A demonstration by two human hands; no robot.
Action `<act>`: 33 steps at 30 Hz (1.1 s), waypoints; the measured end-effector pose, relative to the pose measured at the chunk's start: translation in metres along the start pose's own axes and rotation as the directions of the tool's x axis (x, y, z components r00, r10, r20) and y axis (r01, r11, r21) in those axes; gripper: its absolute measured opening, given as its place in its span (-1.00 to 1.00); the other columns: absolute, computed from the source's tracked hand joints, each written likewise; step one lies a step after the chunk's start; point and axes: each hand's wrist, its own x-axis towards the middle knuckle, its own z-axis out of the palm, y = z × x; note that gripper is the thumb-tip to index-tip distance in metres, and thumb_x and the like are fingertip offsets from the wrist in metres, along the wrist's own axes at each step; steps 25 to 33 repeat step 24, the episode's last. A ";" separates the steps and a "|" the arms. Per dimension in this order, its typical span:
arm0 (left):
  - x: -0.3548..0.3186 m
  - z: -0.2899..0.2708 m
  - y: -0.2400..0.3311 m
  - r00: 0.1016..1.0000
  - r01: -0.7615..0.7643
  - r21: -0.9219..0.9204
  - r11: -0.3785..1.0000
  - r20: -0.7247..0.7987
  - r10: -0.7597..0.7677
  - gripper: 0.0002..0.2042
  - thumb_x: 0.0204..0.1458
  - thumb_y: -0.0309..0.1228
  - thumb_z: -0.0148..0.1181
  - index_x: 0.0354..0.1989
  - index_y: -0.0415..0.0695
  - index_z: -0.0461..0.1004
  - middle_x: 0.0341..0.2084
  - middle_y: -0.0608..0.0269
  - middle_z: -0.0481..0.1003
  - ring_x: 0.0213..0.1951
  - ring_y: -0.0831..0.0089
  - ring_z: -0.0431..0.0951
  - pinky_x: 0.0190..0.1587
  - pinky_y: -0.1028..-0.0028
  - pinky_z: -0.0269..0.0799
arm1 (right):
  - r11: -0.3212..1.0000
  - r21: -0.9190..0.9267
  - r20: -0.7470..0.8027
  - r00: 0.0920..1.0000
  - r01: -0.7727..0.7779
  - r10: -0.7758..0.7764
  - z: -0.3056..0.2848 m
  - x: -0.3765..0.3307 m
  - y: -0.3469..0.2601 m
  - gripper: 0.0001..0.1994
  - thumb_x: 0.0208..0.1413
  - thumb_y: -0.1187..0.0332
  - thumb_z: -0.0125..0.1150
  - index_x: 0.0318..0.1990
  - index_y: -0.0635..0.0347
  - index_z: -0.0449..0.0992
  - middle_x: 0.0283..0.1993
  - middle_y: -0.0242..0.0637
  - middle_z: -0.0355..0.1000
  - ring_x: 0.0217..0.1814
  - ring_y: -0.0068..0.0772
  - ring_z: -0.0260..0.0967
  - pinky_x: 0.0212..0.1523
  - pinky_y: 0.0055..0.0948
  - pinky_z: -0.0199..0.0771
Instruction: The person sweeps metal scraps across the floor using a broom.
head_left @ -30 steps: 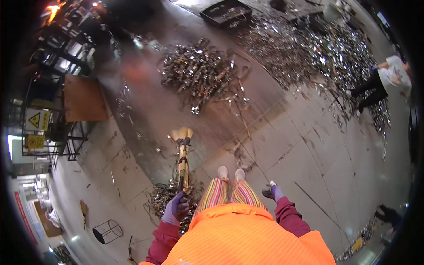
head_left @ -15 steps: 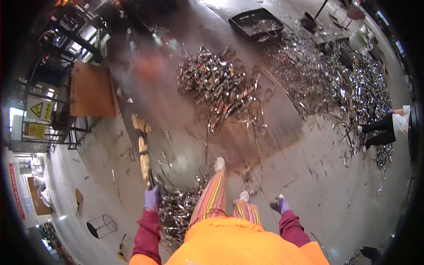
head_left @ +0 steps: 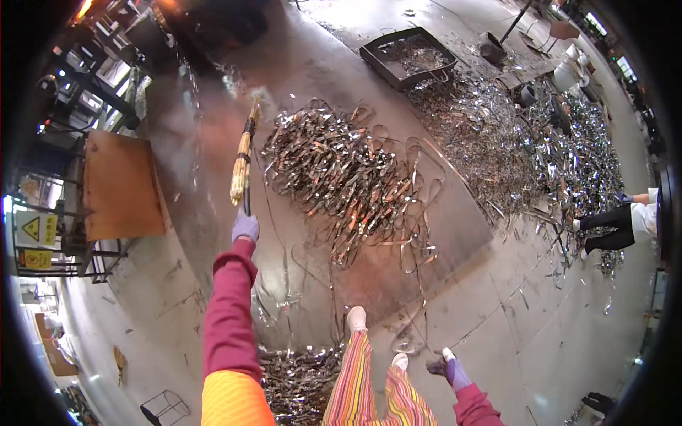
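My left hand (head_left: 246, 226), in a purple glove, is closed round the dark handle of a straw broom (head_left: 243, 167). The broom is held out over a metal plate (head_left: 455, 234) on the floor, left of a heap of shiny metal strips (head_left: 348, 181). Low on the right, my gloved right hand (head_left: 455, 370) is closed, with something dark at its fingers that I cannot make out. Thin strands lie on the floor between that hand and the heap. A second pile of metal scrap (head_left: 302, 380) lies below my left arm, beside my striped trouser legs.
At the far right stands a black tray (head_left: 408, 57) near a wide spread of scrap (head_left: 490, 142). Another person (head_left: 618, 227) is at the right edge. A brown panel (head_left: 122, 186) and warning signs (head_left: 37, 228) stand left; a wire-frame basket (head_left: 165, 408) sits lower left.
My left arm has stretched forward, carrying the broom up and away toward the heap's far left side. The view has shifted, and my right hand appears lower.
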 end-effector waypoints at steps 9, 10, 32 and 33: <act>-0.004 0.057 -0.026 0.996 -0.060 -0.216 0.975 -0.073 0.045 -0.58 -0.20 -0.29 -0.13 -0.09 -0.11 0.13 -0.37 -0.06 0.35 -0.30 0.10 0.35 -0.24 0.29 0.23 | 0.970 0.057 -0.183 0.953 -0.234 0.241 -0.053 -0.003 0.073 -0.56 -0.05 0.12 -0.36 -0.09 0.26 0.04 -0.35 0.07 0.30 -0.38 -0.09 0.31 -0.34 -0.24 0.33; -0.018 0.050 -0.024 0.999 0.035 -0.269 0.962 0.024 -0.030 -0.57 -0.20 -0.29 -0.13 -0.08 -0.09 0.12 -0.36 -0.07 0.34 -0.29 0.10 0.35 -0.24 0.29 0.22 | 0.964 0.037 -0.183 0.947 -0.263 0.265 -0.051 -0.003 0.074 -0.55 -0.05 0.12 -0.36 -0.08 0.27 0.03 -0.34 0.09 0.29 -0.37 -0.08 0.30 -0.32 -0.24 0.32; 0.068 0.090 0.036 0.982 -0.184 0.465 0.866 0.133 0.137 -0.61 -0.18 -0.40 -0.27 -0.07 -0.07 0.10 -0.30 -0.09 0.31 -0.21 0.17 0.33 -0.15 0.29 0.19 | 0.954 0.067 -0.053 0.954 -0.291 0.295 -0.013 0.045 0.069 -0.52 -0.02 0.12 -0.40 0.01 0.22 -0.08 -0.24 0.15 0.23 -0.29 -0.01 0.27 -0.24 -0.12 0.25; 0.068 0.090 0.036 0.982 -0.184 0.465 0.866 0.133 0.137 -0.61 -0.18 -0.40 -0.27 -0.07 -0.07 0.10 -0.30 -0.09 0.31 -0.21 0.17 0.33 -0.15 0.29 0.19 | 0.954 0.067 -0.053 0.954 -0.291 0.295 -0.013 0.045 0.069 -0.52 -0.02 0.12 -0.40 0.01 0.22 -0.08 -0.24 0.15 0.23 -0.29 -0.01 0.27 -0.24 -0.12 0.25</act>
